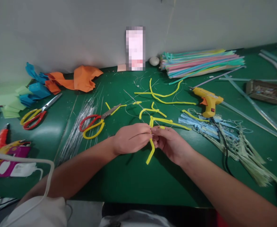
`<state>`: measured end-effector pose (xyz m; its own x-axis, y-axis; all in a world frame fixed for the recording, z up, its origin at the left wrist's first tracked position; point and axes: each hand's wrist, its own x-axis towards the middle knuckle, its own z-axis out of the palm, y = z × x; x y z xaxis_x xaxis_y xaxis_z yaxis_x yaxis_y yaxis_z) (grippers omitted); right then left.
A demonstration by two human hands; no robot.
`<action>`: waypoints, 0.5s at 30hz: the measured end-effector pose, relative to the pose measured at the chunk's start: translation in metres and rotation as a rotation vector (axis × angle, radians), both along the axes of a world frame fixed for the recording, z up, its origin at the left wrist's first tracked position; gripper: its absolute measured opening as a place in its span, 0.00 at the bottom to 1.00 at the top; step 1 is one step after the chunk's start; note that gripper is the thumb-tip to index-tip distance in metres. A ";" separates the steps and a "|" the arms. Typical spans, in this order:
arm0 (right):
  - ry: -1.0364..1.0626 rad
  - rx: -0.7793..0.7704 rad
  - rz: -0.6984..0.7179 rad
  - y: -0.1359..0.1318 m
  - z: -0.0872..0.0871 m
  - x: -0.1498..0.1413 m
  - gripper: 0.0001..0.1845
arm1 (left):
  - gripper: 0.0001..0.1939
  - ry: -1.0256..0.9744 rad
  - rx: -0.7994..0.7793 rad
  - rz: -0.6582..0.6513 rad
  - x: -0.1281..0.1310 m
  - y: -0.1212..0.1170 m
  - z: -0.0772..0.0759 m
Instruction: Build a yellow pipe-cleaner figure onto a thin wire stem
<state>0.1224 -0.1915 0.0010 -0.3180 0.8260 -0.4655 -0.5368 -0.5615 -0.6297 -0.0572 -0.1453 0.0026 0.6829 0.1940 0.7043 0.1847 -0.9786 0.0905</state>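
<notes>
My left hand (131, 138) and my right hand (170, 142) meet over the middle of the green table (129, 179). Both pinch one yellow pipe cleaner piece (150, 151) between fingertips; its lower end hangs down toward me and its upper end branches to the right. More yellow pipe cleaners (164, 97) lie just beyond my hands. A thin wire runs among them.
Red-and-yellow scissors (93, 124) lie left of my hands beside a bundle of thin wires (78, 132). A second pair of scissors (36, 115) lies farther left near orange and blue paper (81, 78). A yellow glue gun (208, 102), tassels (235, 142) and coloured straws (200, 61) are on the right.
</notes>
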 end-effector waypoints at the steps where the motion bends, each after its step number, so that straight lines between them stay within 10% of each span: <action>1: -0.010 -0.005 0.002 0.000 0.000 0.000 0.09 | 0.08 -0.015 -0.005 -0.013 0.000 0.000 0.000; 15: -0.057 -0.029 0.100 -0.001 0.005 0.002 0.11 | 0.05 -0.087 0.012 -0.078 -0.001 0.000 0.000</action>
